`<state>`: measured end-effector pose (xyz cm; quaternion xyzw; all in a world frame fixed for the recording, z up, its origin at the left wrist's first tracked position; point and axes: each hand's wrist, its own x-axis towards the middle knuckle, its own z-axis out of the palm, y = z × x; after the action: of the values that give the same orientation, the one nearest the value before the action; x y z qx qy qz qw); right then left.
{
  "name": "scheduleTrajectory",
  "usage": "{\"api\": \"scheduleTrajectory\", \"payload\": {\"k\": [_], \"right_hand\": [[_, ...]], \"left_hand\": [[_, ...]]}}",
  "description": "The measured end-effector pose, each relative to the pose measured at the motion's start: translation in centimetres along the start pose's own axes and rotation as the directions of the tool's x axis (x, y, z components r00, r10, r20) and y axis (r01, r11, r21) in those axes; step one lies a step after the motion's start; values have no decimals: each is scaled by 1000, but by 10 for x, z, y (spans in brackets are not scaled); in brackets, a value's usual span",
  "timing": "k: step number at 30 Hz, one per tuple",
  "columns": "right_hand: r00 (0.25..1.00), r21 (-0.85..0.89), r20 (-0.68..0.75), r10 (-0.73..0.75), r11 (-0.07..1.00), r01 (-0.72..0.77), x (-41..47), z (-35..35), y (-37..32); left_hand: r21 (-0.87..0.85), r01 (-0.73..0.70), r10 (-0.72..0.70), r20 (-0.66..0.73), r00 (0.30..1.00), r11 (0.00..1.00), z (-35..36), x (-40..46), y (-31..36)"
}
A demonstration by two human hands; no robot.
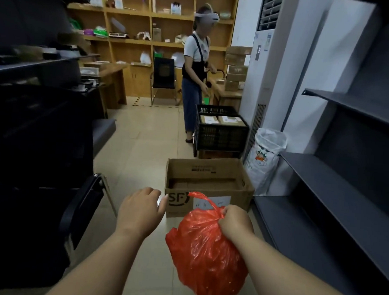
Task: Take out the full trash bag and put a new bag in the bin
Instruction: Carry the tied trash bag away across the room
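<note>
head view, looking down an aisle. nearest: right hand (236, 221) fisted around the gathered neck of the red trash bag (206, 256), which hangs bulging and clear of the tiled floor (144, 140); a knotted loop sticks up past the knuckles. left hand (140, 210) beside it, empty, fingers loosely spread, not touching the bag. no bin in sight, so the new liner looks not yet fitted. just ahead, an open cardboard box (209, 186) on the floor; behind it a black crate (221, 133) with 2 parcels, and a white sack (265, 157) against the wall. dark shelves (344, 184) to the right. farther off, another person (196, 75) by wooden shelving (151, 14). judgement: carry-out step; keep the fist tight below the knot, hold the bag away from the box corner and shelf edges, thin plastic may snag.
</note>
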<state>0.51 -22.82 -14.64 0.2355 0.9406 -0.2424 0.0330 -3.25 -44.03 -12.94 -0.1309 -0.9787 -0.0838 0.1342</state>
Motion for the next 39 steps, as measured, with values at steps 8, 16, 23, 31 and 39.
{"api": "scheduleTrajectory", "payload": {"k": [8,16,23,31,39], "right_hand": [[998,-60,-30,-53,997,51,141,-40,-28],[1000,-23,-22,12,1000,-13,279,-41,-52],[992,-60,63,111,992,-107,422,-40,-95],[975,129,-68,213,971,-203,571,-54,-150],[962,310,-100,253,927,-211,639,-75,-170]], "left_hand": [[-27,-5,5,15,1000,1000,34,143,28],[14,-60,59,39,997,998,95,286,24],[13,-149,147,73,986,989,147,438,-1],[-13,-221,222,64,973,975,186,569,-21],[-35,-286,287,55,956,958,206,637,-17]]}}
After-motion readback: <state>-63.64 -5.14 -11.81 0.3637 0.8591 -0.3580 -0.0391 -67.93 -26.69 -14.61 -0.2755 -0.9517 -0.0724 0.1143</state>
